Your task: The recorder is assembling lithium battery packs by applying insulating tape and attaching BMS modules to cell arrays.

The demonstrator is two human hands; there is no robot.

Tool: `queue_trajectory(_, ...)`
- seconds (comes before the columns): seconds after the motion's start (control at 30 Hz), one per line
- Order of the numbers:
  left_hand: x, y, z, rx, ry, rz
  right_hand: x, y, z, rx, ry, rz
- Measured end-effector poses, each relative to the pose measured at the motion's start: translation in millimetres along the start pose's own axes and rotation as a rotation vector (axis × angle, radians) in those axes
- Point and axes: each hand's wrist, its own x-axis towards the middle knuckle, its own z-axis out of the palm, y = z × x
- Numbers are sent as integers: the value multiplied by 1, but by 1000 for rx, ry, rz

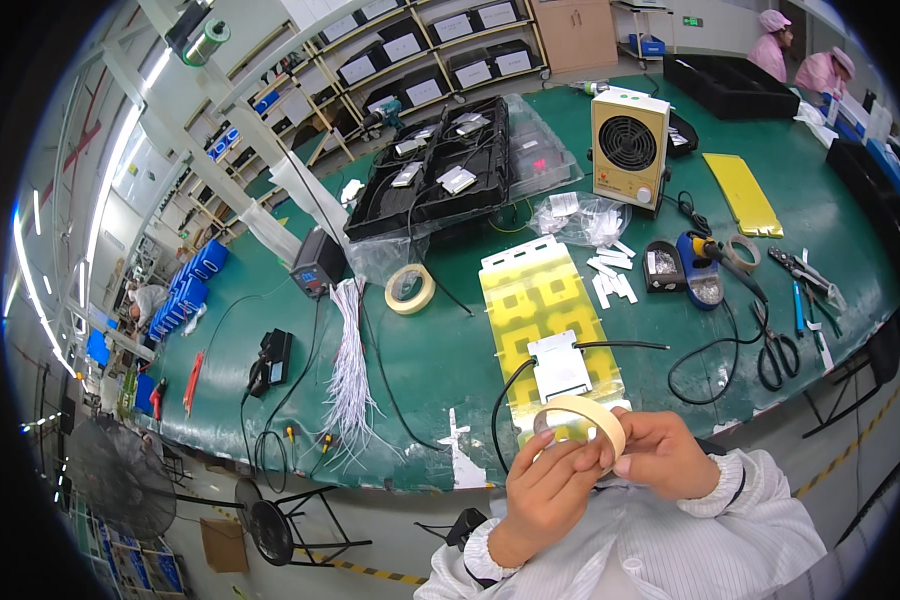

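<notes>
In front of my body I hold a roll of cream masking tape in both hands. My left hand has its fingers closed on the roll's lower left edge. My right hand pinches the roll's lower right side, and the fingertips of both hands meet there. Just beyond the roll, a flat white box with black cables coming out of its two sides rests on a yellow patterned sheet. The near end of that sheet is partly hidden by the roll and my hands.
A second tape roll and a bundle of white wires lie left on the green table. An ionizing fan, soldering iron stand, scissors and pliers are at right. A black tray stands behind. Two people in pink sit far right.
</notes>
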Motion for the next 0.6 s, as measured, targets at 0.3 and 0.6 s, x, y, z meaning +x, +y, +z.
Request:
queue_trajectory(0.3,-4,16,23,-95,-38,178,-43,20,-17,-57,245,-244)
queue_trajectory(0.6,2,16,33,-161,-34,170,-43,15,-16,7,310,-240)
